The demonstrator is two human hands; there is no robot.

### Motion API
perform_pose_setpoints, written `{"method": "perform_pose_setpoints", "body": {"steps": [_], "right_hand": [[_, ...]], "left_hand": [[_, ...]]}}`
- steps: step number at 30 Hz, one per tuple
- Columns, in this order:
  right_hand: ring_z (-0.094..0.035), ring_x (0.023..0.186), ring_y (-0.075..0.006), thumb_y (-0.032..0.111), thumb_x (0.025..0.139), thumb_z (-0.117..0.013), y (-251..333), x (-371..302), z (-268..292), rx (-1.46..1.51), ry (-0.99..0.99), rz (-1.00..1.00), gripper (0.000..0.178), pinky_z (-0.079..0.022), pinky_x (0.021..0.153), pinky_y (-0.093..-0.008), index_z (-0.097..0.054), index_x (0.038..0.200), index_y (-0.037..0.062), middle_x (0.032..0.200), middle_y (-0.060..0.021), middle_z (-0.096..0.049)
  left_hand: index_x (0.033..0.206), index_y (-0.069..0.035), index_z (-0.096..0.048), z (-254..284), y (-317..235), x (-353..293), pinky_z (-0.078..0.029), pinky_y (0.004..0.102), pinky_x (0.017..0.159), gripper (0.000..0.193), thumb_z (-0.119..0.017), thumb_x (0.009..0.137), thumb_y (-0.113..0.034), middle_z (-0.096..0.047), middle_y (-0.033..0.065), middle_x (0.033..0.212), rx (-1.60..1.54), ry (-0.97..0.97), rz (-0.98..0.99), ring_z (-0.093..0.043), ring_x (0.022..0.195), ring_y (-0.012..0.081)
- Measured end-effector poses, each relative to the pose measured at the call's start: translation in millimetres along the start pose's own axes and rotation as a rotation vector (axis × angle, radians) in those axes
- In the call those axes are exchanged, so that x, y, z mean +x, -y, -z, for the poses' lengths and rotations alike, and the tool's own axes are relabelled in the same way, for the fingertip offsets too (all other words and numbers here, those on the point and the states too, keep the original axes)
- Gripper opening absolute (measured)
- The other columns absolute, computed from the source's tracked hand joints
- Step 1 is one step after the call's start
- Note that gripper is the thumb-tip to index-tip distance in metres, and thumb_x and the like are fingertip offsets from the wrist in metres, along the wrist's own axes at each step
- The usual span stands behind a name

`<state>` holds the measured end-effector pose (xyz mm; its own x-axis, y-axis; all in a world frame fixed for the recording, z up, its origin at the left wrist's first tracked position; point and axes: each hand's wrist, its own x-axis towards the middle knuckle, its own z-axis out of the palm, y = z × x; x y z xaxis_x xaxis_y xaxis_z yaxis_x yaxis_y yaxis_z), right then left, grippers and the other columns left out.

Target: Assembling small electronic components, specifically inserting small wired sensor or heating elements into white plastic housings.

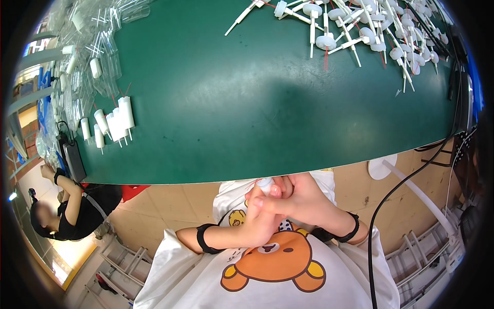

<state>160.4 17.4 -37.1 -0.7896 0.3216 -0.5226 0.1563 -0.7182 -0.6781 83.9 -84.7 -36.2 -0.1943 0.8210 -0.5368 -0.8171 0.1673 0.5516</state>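
Just off the near table edge, in front of my shirt, my left hand (261, 219) and my right hand (301, 198) are pressed together with fingers closed. A small white plastic part (265, 184) pokes out at their fingertips, with a bit of thin red wire beside it. Most of that part is hidden by the fingers. On the table's left lie several white plastic cylinders (125, 113) with thin stems and red wires. At the far right is a pile of white stems with round discs (355, 28), also trailing red wires.
Clear plastic tubes (105, 51) heap up along the left of the green table (231, 103). A black cable (378, 216) hangs past the right edge. Another person (74, 211) sits at the left beside a dark box (73, 159). A white round-topped stand (382, 166) is at the right.
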Motion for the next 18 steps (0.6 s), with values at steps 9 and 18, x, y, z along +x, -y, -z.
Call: {"method": "perform_pose_setpoints", "body": {"steps": [9, 18], "right_hand": [[-0.056, 0.085, -0.0108, 0.015, 0.072, -0.075, 5.6, 4.8, 11.7, -0.125, 0.052, -0.049, 0.044, -0.046, 0.073, -0.0248, -0.054, 0.108, 0.0017, 0.094, -0.0038, -0.057], [-0.048, 0.073, -0.0086, 0.017, 0.069, -0.078, 18.7, 6.5, 16.9, -0.154, 0.064, -0.158, 0.043, -0.042, 0.062, -0.0233, -0.056, 0.103, 0.0034, 0.08, 0.0016, -0.048]], "left_hand": [[0.091, -0.012, -0.04, -14.4, 6.1, 6.4, -0.034, 0.0237, 0.057, 0.02, -0.044, 0.098, -0.03, -0.04, -0.0013, 0.079, 0.012, -0.017, -0.131, -0.039, 0.066, 0.0083], [0.093, -0.012, -0.039, -21.8, 15.4, 5.1, -0.034, 0.0241, 0.061, 0.024, -0.042, 0.098, -0.035, -0.039, -0.002, 0.083, -0.062, -0.166, -0.05, -0.038, 0.071, 0.008]]}}
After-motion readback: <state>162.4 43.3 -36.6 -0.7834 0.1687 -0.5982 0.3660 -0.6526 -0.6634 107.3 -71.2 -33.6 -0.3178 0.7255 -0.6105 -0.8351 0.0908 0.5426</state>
